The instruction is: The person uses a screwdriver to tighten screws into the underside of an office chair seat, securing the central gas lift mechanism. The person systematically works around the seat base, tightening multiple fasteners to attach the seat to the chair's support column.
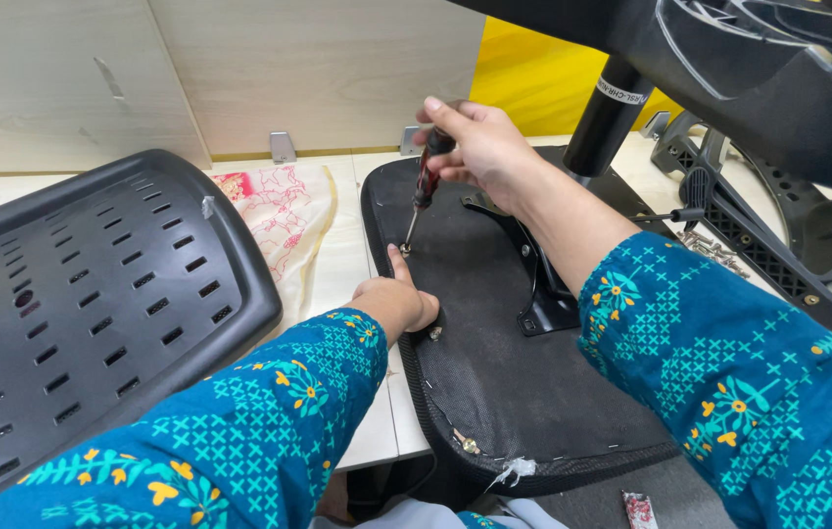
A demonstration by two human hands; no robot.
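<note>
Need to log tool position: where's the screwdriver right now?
In the head view, centre top: the screwdriver is upright in the right hand, tip on the left edge of the upturned black seat base, just above the left hand index fingertip.

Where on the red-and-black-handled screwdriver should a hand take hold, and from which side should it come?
Grip the red-and-black-handled screwdriver by its thick handle, from above. It stands nearly upright, its thin metal shaft pointing down at the black fabric-covered seat underside, so only the handle's top is free and wide enough to turn. The right hand holds it there; the left hand has a finger beside the tip.
</note>
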